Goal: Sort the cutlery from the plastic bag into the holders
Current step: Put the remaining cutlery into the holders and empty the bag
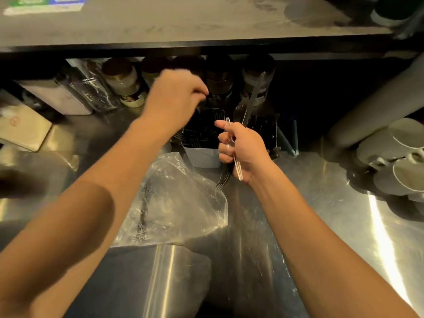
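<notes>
Head view, centre frame: my right hand grips a bundle of cutlery. My left hand, fingers curled, hovers over the holder; whether it pinches anything I cannot tell. Next: drop one piece in.

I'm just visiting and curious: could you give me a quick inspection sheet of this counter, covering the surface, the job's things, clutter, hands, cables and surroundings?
Surface: steel counter, shiny, streaked with glare.
Job's things: clear plastic bag lies crumpled on the counter; white holder has dark cutlery standing in it; a second holder sits to its right.
Clutter: jars along the back; stacked white cups at right.
Hands: left hand above the white holder, fingers curled, blurred; right hand holds a bundle of cutlery in its grip.
Cables: nothing seen.
Surroundings: dark shelf overhead.
</notes>
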`<state>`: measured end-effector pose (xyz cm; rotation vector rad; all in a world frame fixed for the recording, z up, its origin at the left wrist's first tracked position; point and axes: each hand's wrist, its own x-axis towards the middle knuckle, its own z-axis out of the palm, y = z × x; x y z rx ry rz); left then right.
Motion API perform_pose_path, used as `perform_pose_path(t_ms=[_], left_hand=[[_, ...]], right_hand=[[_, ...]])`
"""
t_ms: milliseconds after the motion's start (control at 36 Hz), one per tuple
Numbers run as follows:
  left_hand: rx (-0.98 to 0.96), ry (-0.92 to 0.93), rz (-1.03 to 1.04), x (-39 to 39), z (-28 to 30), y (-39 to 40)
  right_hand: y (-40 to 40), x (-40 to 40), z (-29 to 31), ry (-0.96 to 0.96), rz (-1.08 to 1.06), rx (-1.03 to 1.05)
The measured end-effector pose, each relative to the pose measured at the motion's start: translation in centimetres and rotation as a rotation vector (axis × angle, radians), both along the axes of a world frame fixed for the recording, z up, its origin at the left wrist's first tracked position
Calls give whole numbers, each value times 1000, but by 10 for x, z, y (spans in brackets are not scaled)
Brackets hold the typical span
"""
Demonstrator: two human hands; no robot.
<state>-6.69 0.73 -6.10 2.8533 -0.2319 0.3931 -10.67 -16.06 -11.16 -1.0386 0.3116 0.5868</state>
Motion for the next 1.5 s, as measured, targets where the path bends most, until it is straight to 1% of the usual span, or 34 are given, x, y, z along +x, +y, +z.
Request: perform_pose_path(t_ms=[83, 111, 139, 167, 222, 250, 278, 306, 333, 361, 389, 417, 500, 556, 611, 639, 694, 750, 806, 861, 889, 944, 1028, 1056, 1083, 1111, 1139, 1194, 1222, 1250, 1278, 1333, 1389, 1500], left_hand=[[311, 352, -16, 4, -45, -3], [354, 394, -4, 5, -55, -1], [341, 384, 32, 4, -61, 2], [267, 321, 77, 3, -65, 5], [-37, 156, 143, -2, -61, 1], [-213, 131, 152, -8, -53, -4], [-417, 202, 169, -14, -45, -10], [-610, 348, 175, -22, -34, -16], [-745, 504, 168, -30, -26, -21], [-806, 620, 123, -39, -19, -25], [-810, 665, 55, -46, -16, -27], [-807, 644, 13, -52, -16, -27], [-847, 540, 33, -56, -19, -22], [-909, 479, 74, -58, -15, -14], [-1030, 338, 165, -60, -10, 4], [-1057, 245, 229, -59, -7, 16], [-980, 88, 350, -56, -7, 44], [-793, 53, 438, -50, -15, 70], [-575, 91, 477, -43, -29, 90], [-406, 108, 483, -38, -44, 103], [-349, 123, 479, -36, -52, 108], [-295, 185, 459, -31, -70, 117], [-94, 375, 462, -27, -91, 127], [-90, 358, 491, -26, -94, 130], [-177, 314, 530, -27, -92, 129], [-337, 268, 556, -30, -84, 125], [-511, 262, 556, -36, -78, 117], [-780, 367, 451, -56, -65, 96], [-836, 410, 356, -68, -62, 86], [-837, 420, 280, -77, -63, 80], [-819, 405, 253, -84, -67, 78], [-817, 386, 289, -89, -75, 83], [-850, 408, 320, -90, -78, 91], [-813, 379, 346, -91, -80, 104]], right_hand=[[-3, -6, 2, 52, 57, 179], [-5, -8, 2, 65, 70, 226], [-8, -9, 1, 75, 80, 270], [-10, -10, 1, 82, 90, 310], [-16, -13, 0, 75, 117, 376], [-17, -14, 0, 62, 134, 392], [-18, -15, 0, 43, 149, 391], [-18, -16, 0, 23, 160, 375], [-16, -17, -1, 1, 168, 347], [-15, -18, -1, -22, 173, 308], [-13, -19, -1, -41, 172, 263], [-11, -20, -2, -59, 166, 217], [-7, -23, -4, -90, 146, 72], [-5, -24, -7, -62, 130, -23], [-2, -26, -11, -1, 107, -88], [0, -26, -13, 34, 104, -102], [5, -28, -15, 95, 113, -105], [14, -29, -17, 143, 124, -81], [26, -27, -15, 169, 134, -37], [39, -25, -13, 172, 154, 3], [45, -23, -11, 171, 162, 22], [57, -19, -11, 165, 165, 59], [76, -13, -9, 134, 138, 82], [82, -11, -8, 121, 113, 82], [88, -9, -7, 105, 79, 81], [93, -8, -7, 84, 42, 81], [99, -6, -7, 67, 7, 88], [110, -4, -9, 44, -46, 106], [116, -4, -9, 43, -59, 101], [121, -5, -11, 53, -64, 102], [125, -6, -11, 65, -61, 96], [132, -7, -12, 61, -32, 31], [137, -8, -12, 59, -12, -11], [142, -10, -9, 94, -1, 40]])
